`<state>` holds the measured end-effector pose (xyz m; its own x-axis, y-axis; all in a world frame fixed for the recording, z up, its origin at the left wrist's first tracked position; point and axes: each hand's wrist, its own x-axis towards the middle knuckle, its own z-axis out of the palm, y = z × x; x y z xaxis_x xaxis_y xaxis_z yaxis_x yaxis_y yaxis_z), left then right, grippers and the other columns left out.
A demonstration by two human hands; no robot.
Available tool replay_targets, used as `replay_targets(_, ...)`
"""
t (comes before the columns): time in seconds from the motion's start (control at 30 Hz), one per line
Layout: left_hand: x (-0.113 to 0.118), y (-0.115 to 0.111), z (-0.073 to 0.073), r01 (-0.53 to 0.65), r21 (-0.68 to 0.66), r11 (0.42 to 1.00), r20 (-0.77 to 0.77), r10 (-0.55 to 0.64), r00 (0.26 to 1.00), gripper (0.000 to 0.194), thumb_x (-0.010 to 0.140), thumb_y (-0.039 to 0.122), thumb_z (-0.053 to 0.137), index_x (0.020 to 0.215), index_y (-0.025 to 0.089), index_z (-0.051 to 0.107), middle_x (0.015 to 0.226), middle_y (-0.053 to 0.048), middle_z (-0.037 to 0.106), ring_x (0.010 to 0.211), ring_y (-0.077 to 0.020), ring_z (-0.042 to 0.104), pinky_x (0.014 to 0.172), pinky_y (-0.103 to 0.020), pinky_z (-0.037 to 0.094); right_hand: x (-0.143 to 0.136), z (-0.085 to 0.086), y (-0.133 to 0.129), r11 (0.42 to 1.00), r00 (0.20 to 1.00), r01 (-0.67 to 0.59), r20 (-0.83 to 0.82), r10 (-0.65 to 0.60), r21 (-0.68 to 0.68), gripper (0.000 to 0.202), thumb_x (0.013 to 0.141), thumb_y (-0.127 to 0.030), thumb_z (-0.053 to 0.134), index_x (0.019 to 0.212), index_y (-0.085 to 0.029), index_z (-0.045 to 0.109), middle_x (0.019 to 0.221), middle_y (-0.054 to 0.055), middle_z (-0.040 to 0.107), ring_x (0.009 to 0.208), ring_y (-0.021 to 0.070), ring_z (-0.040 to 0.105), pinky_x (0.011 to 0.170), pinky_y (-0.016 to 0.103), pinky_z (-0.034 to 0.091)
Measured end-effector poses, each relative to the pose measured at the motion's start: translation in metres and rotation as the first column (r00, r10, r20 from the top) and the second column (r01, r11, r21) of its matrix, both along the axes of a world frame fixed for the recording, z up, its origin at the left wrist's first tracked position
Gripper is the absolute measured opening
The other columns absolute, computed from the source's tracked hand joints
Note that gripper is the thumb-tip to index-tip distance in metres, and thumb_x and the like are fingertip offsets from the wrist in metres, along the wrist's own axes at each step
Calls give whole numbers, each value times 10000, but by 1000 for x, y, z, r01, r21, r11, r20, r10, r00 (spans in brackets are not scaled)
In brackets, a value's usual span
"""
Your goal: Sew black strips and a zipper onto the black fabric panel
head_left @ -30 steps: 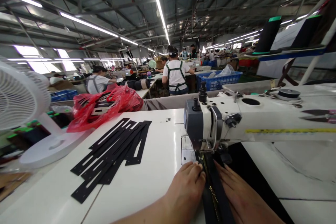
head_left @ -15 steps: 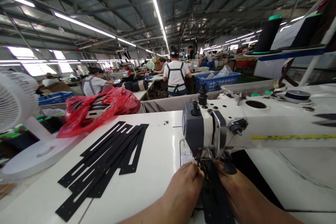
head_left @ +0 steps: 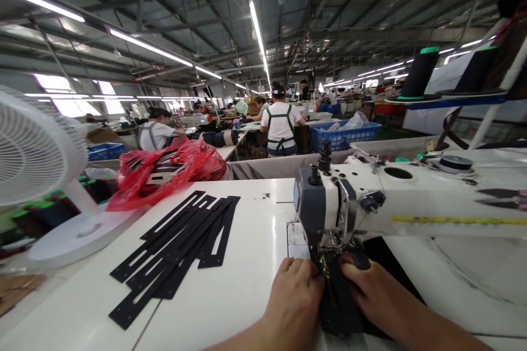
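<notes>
Where the glossy white counter (head_left: 249,230) spreads out to the left, flat black slotted strips (head_left: 187,247) lie fanned over one another, a crinkled red plastic bag (head_left: 197,162) behind them and a round white fan (head_left: 37,148) farther left. Directly ahead stands a white sewing machine with a dark grey head (head_left: 313,194), hiding the far end of the work, while a dark rounded machine part (head_left: 362,261) covers some fingers of the right hand (head_left: 376,290). Both hands rest low, backs up, one on each side of a black fabric piece with a gold zipper (head_left: 340,310). The left hand (head_left: 294,293) curls its fingers against the left edge; whether either grip pinches the cloth, I cannot tell. Beneath the needle area, the piece lies flat, its long axis running from the machine toward the wearer, zipper lengthwise.
</notes>
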<state>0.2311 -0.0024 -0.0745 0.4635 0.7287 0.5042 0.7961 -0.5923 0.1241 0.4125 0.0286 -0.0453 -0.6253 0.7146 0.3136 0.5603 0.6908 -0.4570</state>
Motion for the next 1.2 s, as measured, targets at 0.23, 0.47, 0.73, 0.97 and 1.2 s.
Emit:
replay_targets(0.23,0,-3,-4,44,111,993,-3,-44,999,106,849,203,560,950,190,591,823,-40,571,739,-204,521,613,-330,421,-1,-12,9,987,989,148,-2,-148,62,162,758,-194,432,755,-182,594,806,68,639,794,206,605,727,314,468)
replay_targets(0.47,1,-2,-5,30,93,995,-88,-21,996,112,804,203,632,910,187,602,821,-36,563,734,-205,498,623,-338,415,-6,-17,17,934,933,355,70,-352,-28,246,790,-262,411,651,-193,601,726,59,661,684,190,621,599,260,434)
replay_targets(0.73,-1,-8,6,14,-52,999,-99,-19,995,185,782,180,641,962,203,600,907,-34,576,806,-214,500,690,-355,437,-3,-23,26,881,884,460,148,-444,-105,239,778,-317,463,651,-199,629,664,39,666,648,184,633,529,231,393)
replay_targets(0.97,0,-6,1,15,-13,1000,-112,-17,994,119,808,185,618,926,192,598,869,-35,565,777,-207,495,682,-350,435,-6,-20,26,866,873,483,153,-463,-133,285,794,-365,459,629,-206,628,680,45,670,680,197,641,568,247,407)
replay_targets(1.2,2,0,-9,26,140,990,-101,-12,995,97,789,215,651,862,184,594,804,-34,547,718,-195,487,615,-318,408,-11,-16,26,819,829,557,140,-541,-134,307,811,-354,434,616,-216,626,635,43,662,646,202,645,522,254,373)
